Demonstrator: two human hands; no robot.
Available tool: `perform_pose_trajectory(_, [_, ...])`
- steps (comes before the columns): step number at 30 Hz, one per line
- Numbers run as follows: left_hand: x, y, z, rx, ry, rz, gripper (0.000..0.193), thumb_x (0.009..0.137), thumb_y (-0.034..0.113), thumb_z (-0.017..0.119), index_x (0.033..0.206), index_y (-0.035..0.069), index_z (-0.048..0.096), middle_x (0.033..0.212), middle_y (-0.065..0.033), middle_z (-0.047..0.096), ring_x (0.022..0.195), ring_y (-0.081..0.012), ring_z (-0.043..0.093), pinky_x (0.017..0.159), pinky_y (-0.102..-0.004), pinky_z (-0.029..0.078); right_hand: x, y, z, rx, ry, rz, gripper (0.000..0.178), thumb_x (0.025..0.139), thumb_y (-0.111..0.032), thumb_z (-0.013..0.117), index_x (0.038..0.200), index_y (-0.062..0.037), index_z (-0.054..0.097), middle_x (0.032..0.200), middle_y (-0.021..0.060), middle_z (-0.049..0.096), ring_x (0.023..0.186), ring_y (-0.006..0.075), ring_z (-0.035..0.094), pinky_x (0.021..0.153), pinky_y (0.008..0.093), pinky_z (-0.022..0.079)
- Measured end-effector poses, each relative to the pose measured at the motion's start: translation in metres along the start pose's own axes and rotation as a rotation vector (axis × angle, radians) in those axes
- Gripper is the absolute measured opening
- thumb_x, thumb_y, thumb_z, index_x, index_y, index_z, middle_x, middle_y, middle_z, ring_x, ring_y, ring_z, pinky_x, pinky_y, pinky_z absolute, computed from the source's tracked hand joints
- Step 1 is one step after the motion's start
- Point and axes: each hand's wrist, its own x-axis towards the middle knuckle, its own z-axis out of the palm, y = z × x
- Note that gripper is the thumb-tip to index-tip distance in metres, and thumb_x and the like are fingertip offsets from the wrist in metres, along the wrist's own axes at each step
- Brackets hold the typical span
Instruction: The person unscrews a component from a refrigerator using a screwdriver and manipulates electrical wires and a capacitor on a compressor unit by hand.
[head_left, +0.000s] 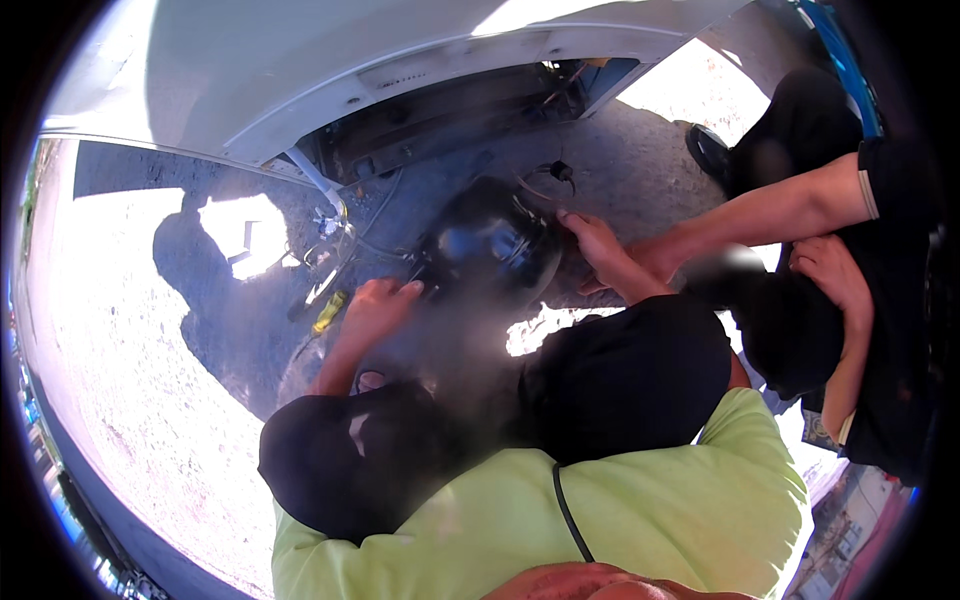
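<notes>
A black, shiny, domed compressor [490,240] sits on the ground between my knees, below the open bottom of a white appliance [270,70]. My left hand [378,308] grips its left side, fingers curled in and thumb along the edge. On the opposite side, my right hand [598,245] holds the compressor with the thumb on top; its other fingers are partly hidden. A co-worker's hand [655,258] comes in from the right, close beside my right hand; whether it touches the compressor I cannot tell. Haze blurs the compressor's near side.
Left of the compressor lie a yellow-handled tool [328,312] and loose thin tubing [345,230]. Beyond it is a small black part with wires [560,172]. The appliance's dark lower compartment [450,115] faces me. A co-worker in dark clothes [800,320] crouches close on the right.
</notes>
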Motion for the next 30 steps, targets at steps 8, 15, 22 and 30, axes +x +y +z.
perform_pose_trajectory(8, [-0.042,0.050,0.016,-0.253,-0.473,0.722,0.087,0.094,0.021,0.075,0.164,0.005,0.025,0.096,-0.0066,0.070,0.077,-0.0134,0.066,0.070,-0.0294,0.053,0.012,0.033,0.010,0.266,-0.080,0.076,0.044,0.107,-0.042,0.055,0.125,-0.0034,0.067,0.119,0.0100,0.072,0.104,0.0250,0.070,0.098,0.0402,0.054])
perform_pose_trajectory(15, [-0.041,0.057,0.024,-0.303,-0.643,0.584,0.091,0.093,0.019,0.076,0.166,0.009,0.022,0.095,-0.0027,0.067,0.082,-0.0092,0.062,0.072,-0.0266,0.050,0.015,0.034,0.004,0.203,-0.044,0.043,0.041,0.107,-0.040,0.055,0.120,-0.0030,0.067,0.112,0.0094,0.072,0.102,0.0236,0.071,0.096,0.0403,0.055])
perform_pose_trajectory(22, [-0.044,0.052,0.022,-0.445,-0.780,0.526,0.089,0.093,0.020,0.075,0.166,0.010,0.024,0.096,-0.0036,0.068,0.082,-0.0105,0.063,0.072,-0.0279,0.051,0.015,0.035,0.011,0.246,-0.027,0.042,0.041,0.108,-0.039,0.054,0.121,-0.0025,0.067,0.112,0.0105,0.073,0.103,0.0260,0.071,0.095,0.0414,0.056])
perform_pose_trajectory(30, [-0.047,0.052,0.023,-0.260,-0.559,0.499,0.085,0.095,0.019,0.074,0.165,0.009,0.027,0.093,-0.0044,0.068,0.078,-0.0107,0.062,0.069,-0.0279,0.051,0.016,0.035,0.015,0.243,-0.043,0.049,0.041,0.108,-0.038,0.053,0.123,-0.0017,0.066,0.114,0.0113,0.073,0.104,0.0276,0.071,0.096,0.0426,0.056])
